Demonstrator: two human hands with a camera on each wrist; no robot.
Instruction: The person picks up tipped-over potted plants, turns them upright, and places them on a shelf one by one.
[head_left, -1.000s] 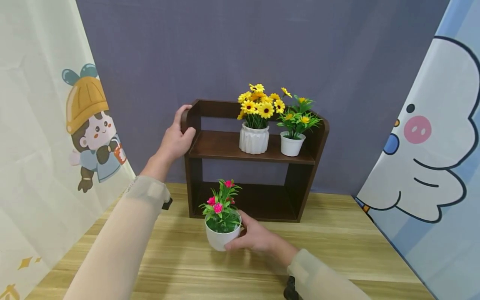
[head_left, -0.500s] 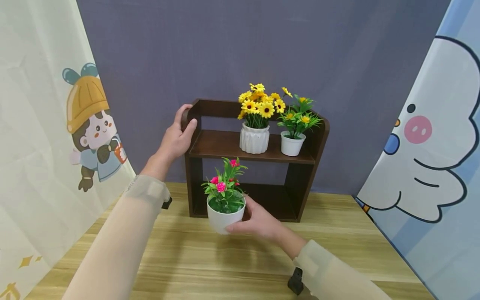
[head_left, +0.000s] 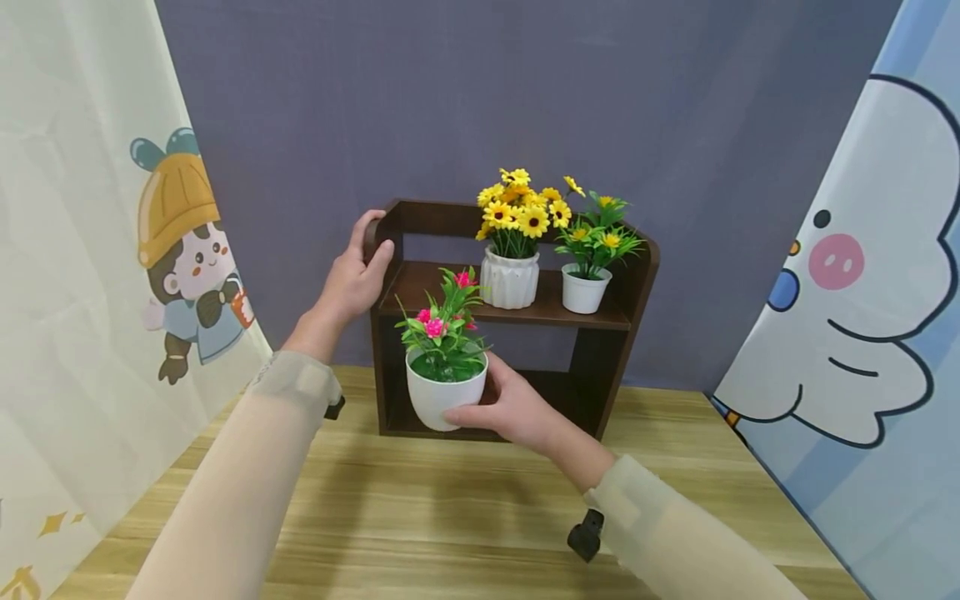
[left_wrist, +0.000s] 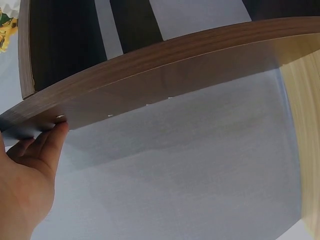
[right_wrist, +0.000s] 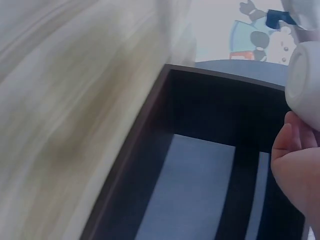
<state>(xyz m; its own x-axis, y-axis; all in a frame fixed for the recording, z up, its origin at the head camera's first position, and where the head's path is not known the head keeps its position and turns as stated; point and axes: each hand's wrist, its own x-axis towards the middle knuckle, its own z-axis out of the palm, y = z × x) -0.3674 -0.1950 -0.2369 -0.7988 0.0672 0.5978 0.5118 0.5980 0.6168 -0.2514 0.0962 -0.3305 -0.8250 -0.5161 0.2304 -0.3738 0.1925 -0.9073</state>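
Observation:
My right hand (head_left: 521, 412) grips a white pot (head_left: 438, 402) by its right side, thumb in front. Green leaves and pink flowers (head_left: 435, 325) grow from it, and it hangs in the air before the dark brown two-tier shelf (head_left: 420, 287). In the right wrist view the pot's underside (right_wrist: 300, 75) shows above my fingers. My left hand (head_left: 354, 279) holds the top of the shelf's left side panel. The left wrist view shows fingertips (left_wrist: 57, 132) against the outer face of that panel (left_wrist: 150, 75).
On the upper tier, a ribbed white pot (head_left: 510, 279) of yellow daisies stands left of a smaller white pot (head_left: 583, 293) with yellow-flowered leaves. The shelf stands on a wood-grain table (head_left: 420, 508), a grey-purple curtain (head_left: 315, 125) behind it. Printed cloths hang at both sides.
My right hand has lifted the pink-flowered pot from low over the table to about the level between the tiers. My left hand has stayed on the shelf, its thumb raised slightly.

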